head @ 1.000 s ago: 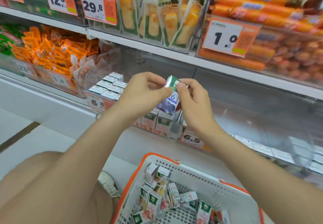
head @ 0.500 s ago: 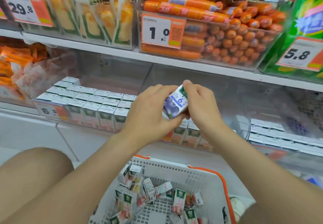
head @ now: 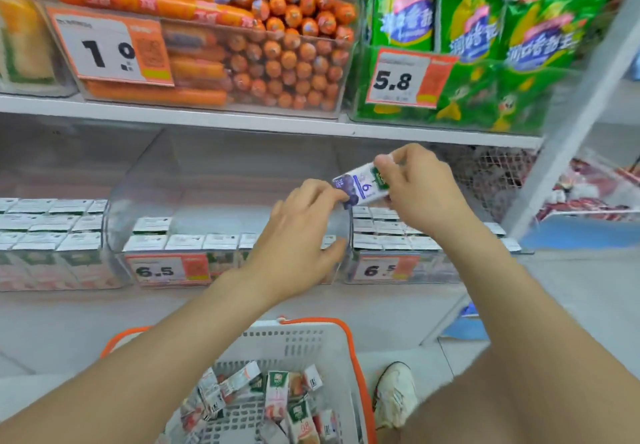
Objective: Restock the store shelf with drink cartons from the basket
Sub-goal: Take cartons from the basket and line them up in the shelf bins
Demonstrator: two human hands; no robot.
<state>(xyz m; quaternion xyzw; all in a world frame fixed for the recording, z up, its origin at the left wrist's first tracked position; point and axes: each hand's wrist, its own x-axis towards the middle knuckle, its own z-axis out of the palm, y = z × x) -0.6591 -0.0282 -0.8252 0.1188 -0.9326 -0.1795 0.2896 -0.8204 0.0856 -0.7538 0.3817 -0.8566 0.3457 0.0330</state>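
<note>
A small drink carton with a purple fruit print is held tilted in the air, above the front edge of the lower shelf. The right hand pinches its green-topped end with closed fingers; the left hand touches the other end with its fingertips, thumb spread loosely below. Beneath, three clear bins stand side by side along the shelf's front edge. The middle bin holds only a front row of cartons and one behind; the right bin and the left bin are packed with several rows. On the floor below, a white basket with an orange rim holds loose cartons lying jumbled. On the upper shelf, one clear tub holds orange sausages, another green packets.
</note>
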